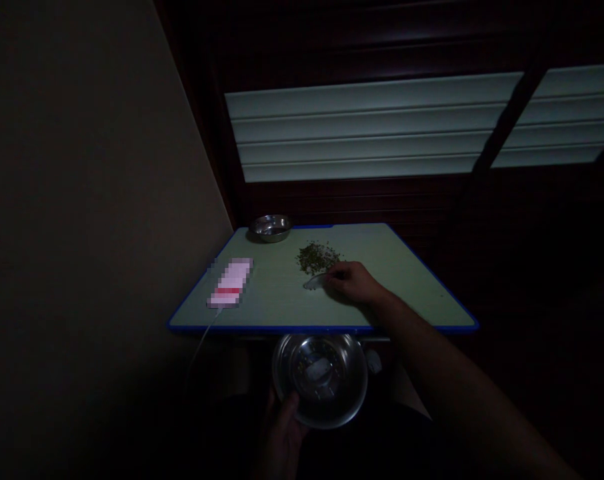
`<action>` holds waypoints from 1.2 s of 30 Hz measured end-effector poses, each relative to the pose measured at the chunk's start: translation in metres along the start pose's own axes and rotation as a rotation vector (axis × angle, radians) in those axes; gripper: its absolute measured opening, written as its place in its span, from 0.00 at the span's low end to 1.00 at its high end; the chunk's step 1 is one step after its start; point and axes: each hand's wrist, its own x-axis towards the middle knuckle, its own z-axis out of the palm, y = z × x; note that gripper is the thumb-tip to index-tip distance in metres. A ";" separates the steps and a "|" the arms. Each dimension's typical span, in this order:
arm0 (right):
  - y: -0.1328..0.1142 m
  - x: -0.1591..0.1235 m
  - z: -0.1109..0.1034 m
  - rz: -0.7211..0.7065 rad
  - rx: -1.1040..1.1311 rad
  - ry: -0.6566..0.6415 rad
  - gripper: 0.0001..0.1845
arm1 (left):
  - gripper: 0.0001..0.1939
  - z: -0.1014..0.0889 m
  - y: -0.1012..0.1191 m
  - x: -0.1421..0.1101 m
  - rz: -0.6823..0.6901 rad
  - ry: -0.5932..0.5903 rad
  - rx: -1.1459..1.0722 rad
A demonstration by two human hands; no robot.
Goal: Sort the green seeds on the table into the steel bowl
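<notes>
My right hand point(349, 281) is closed around what looks like a pale, shiny spoon point(315, 282), its rounded end resting low over the table and pointing left. Just beyond it lies a loose heap of small dark green-brown bits, like dried seeds or leaves point(316, 257). My left hand point(285, 427) grips the left rim of a steel bowl point(332, 407), thumb on the rim. The bowl is held below the table's near edge, tilted so its inside shows. Several small specks are visible in it, hard to make out in the dim light.
The light green folding table point(272, 307) has a blue edge. A smaller steel bowl point(271, 230) stands at its far left corner. A blurred, lit phone point(231, 283) lies at the left, its white cable point(202, 340) hanging over the near edge. A wall point(107, 167) rises at left.
</notes>
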 end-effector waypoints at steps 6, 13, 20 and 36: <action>-0.006 -0.003 -0.001 -0.018 0.087 -0.051 0.08 | 0.37 0.001 0.001 -0.002 0.002 -0.005 0.010; -0.010 -0.007 0.000 0.017 0.213 -0.136 0.12 | 0.36 -0.003 -0.001 0.000 -0.001 0.008 -0.011; -0.014 -0.011 -0.001 0.058 0.326 -0.273 0.12 | 0.36 -0.001 0.000 0.001 0.029 0.012 0.022; -0.025 -0.010 0.007 0.029 0.446 -0.322 0.18 | 0.36 0.007 0.002 -0.002 0.032 0.039 0.015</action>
